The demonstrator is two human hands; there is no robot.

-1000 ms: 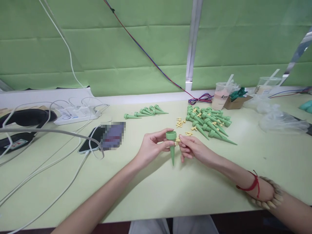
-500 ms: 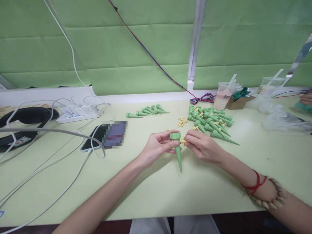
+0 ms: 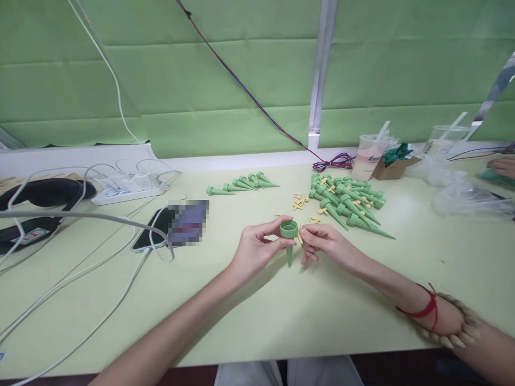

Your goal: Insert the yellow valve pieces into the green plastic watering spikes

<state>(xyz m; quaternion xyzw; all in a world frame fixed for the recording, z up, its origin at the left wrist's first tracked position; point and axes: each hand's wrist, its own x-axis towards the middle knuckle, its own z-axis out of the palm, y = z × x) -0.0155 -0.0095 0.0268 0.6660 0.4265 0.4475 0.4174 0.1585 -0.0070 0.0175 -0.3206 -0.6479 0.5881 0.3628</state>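
Note:
Between the thumb and fingers of my left hand is a green plastic watering spike, its wide round cap open toward me and its tip pointing down. My right hand is closed beside it, pinching a small yellow plastic valve close to the spike's side. Whether the valve touches the spike I cannot tell. Behind my hands lie loose yellow valves. A heap of green spikes, some with yellow valves among them, lies to the right, and several more spikes lie in a row at the back.
On the left are a phone, a white power strip, black headgear and loose white cables. Drink cups, a small cardboard box and plastic bags stand back right. Another person's hand shows at the right edge.
The spike has tipped so its cap opening now faces me and its tip looks shorter. My right hand has shifted slightly, uncovering yellow valves behind it.

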